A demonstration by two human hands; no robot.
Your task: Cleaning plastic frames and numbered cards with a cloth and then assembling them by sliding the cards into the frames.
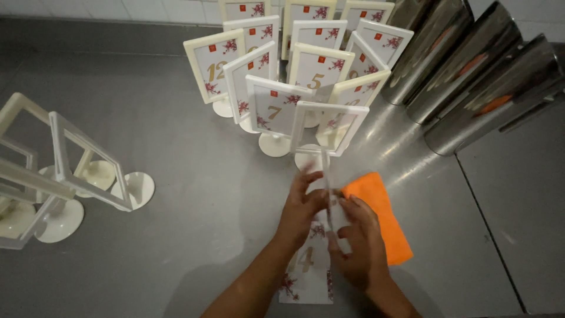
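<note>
Low in the middle of the frame, the left hand (303, 209) and right hand (356, 241) close their fingers around a thin clear sheet (329, 203) held edge-on. It stands over a white numbered card (307, 268) lying flat on the grey table (194, 194). One orange cloth (382, 215) lies just right of the hands, partly under the right one. Directly above, an empty white frame stand (326, 126) blocks the way to the cluster of filled card stands (276, 106), about thirteen. Three empty frames (70, 171) stand at the left edge; three steel cylinders (471, 76) lie upper right.
</note>
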